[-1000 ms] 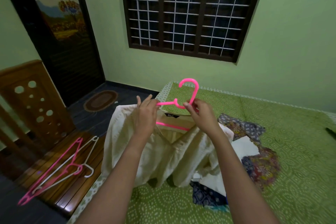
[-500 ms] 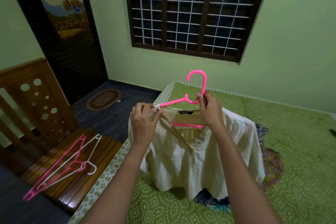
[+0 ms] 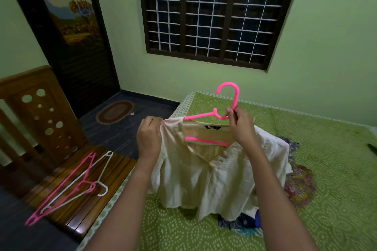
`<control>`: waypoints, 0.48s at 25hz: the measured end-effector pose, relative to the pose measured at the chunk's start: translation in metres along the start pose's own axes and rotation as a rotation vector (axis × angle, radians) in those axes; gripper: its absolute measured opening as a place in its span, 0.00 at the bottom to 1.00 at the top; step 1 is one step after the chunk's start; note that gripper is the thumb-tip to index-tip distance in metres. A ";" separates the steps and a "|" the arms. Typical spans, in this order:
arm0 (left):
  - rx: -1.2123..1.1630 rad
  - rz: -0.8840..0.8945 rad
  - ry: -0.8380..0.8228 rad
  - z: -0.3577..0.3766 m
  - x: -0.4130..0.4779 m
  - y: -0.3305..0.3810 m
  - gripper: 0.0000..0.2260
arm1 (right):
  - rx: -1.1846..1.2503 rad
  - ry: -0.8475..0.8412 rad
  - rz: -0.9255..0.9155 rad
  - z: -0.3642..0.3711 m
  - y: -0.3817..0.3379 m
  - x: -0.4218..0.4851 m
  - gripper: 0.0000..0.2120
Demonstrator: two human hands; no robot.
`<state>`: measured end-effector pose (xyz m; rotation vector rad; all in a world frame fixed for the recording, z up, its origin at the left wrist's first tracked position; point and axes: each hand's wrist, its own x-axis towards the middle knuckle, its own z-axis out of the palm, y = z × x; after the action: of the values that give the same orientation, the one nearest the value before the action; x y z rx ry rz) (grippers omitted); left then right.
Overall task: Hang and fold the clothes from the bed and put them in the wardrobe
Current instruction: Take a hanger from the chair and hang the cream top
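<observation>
Both hands pinch: left hand point(image 3: 150, 138) the cream shirt point(image 3: 204, 179), right hand point(image 3: 241, 126) a pink hanger point(image 3: 201, 116) (spare hangers point(image 3: 90, 186) bedside).

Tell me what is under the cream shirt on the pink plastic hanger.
A dark blue patterned cloth peeks out below the cream shirt hem, on the green dotted bedspread; how far it runs beneath is hidden.

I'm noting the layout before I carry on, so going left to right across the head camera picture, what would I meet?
Spare hangers → left hand, gripping the cream top → right hand, pinching the pink hanger → patterned clothes.
</observation>
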<state>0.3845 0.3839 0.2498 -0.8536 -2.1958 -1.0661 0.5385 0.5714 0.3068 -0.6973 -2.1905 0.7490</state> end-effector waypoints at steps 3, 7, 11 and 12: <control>0.002 0.076 -0.023 -0.002 0.013 -0.005 0.13 | -0.098 -0.128 -0.050 0.003 0.003 -0.009 0.12; -0.196 0.129 -0.241 -0.003 0.031 -0.001 0.08 | -0.097 -0.160 -0.071 0.008 0.003 -0.017 0.13; -0.434 -0.010 -0.526 0.001 0.019 0.017 0.09 | 0.019 -0.200 -0.038 0.010 -0.005 -0.018 0.12; -0.452 -0.014 -0.598 0.002 0.017 0.023 0.10 | 0.028 -0.213 -0.030 0.011 -0.006 -0.019 0.12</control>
<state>0.3902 0.4017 0.2720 -1.5196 -2.4594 -1.4940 0.5401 0.5517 0.2956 -0.5918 -2.3708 0.8710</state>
